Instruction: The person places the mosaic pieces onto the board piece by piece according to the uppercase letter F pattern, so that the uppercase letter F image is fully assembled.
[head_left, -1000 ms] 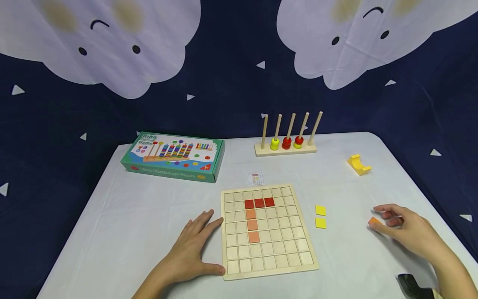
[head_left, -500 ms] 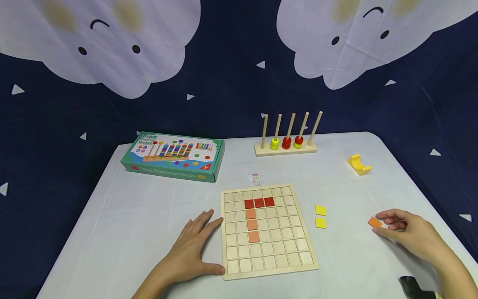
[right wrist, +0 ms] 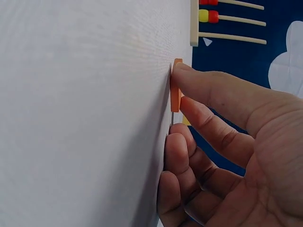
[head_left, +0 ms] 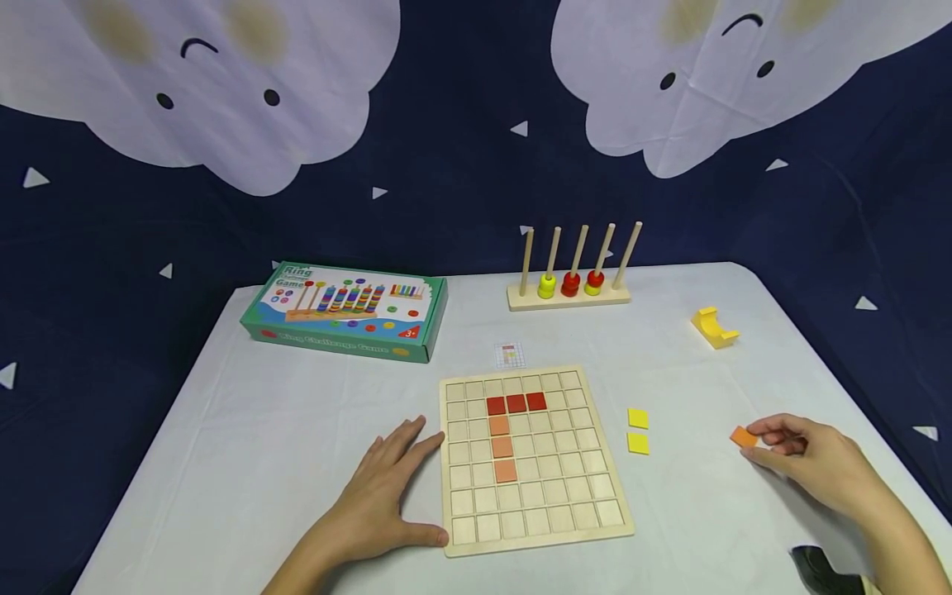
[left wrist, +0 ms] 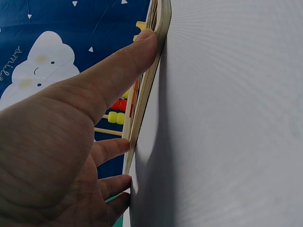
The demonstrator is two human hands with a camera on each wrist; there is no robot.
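Note:
At the right of the head view my right hand (head_left: 814, 463) pinches an orange square tile (head_left: 744, 437) between thumb and index finger. The right wrist view shows this tile (right wrist: 175, 87) edge-on, close to the tabletop, with the other fingers curled below. My left hand (head_left: 379, 496) lies spread along the left side of the wooden grid board (head_left: 543, 544); its thumb (left wrist: 142, 45) and index finger touch the board's edge. On the board sit three red tiles (head_left: 516, 404) in a row and three orange tiles (head_left: 502, 447) in a column beneath the leftmost red one.
Two yellow tiles (head_left: 638, 431) lie right of the board. A small printed grid card (head_left: 510, 355) is just behind it. Farther back stand a peg rack (head_left: 568, 303) with rings and a green game box (head_left: 342, 314). A yellow curved block (head_left: 716, 328) sits at the back right.
The right index finger has come down to the orange tile, which has shifted slightly left in the pinch. The left hand and the board look unchanged.

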